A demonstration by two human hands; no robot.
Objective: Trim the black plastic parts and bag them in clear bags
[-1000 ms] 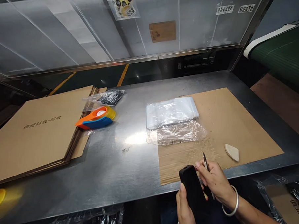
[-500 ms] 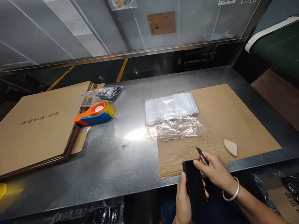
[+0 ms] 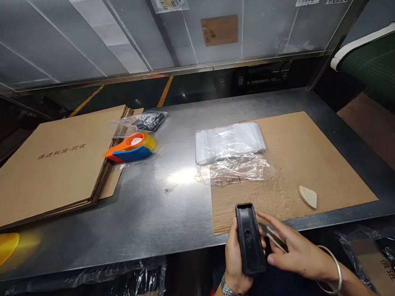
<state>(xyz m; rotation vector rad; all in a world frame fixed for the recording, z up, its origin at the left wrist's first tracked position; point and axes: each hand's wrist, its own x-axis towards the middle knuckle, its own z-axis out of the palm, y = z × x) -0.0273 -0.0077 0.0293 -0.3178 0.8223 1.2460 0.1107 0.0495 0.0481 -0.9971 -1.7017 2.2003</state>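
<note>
My left hand (image 3: 234,260) grips a black rectangular plastic case (image 3: 248,237) by its sides, its hollow inner face turned up toward me. In my right hand (image 3: 300,250) lies a slim metal craft knife (image 3: 277,239), close to the case's right edge; its tip is blurred. The right index finger stretches out beside the case's upper end. Both hands are at the near edge of a cardboard sheet (image 3: 293,161). A beige wedge-shaped pad (image 3: 308,197) rests on the sheet, to the right of my hands. Beyond the case lies a stack of clear plastic bags (image 3: 230,142).
At left, flattened cartons (image 3: 67,171) are stacked on the metal table (image 3: 148,215). An orange and blue tape dispenser (image 3: 132,147) and a bagged black item (image 3: 149,121) lie by them. A yellow round object (image 3: 4,250) shows at the left edge. Plastic-lined boxes stand below the table's front.
The black case has been turned so its hollow side faces up. My right hand has moved down and right, its knife drawn back from above the case. The view has shifted slightly.
</note>
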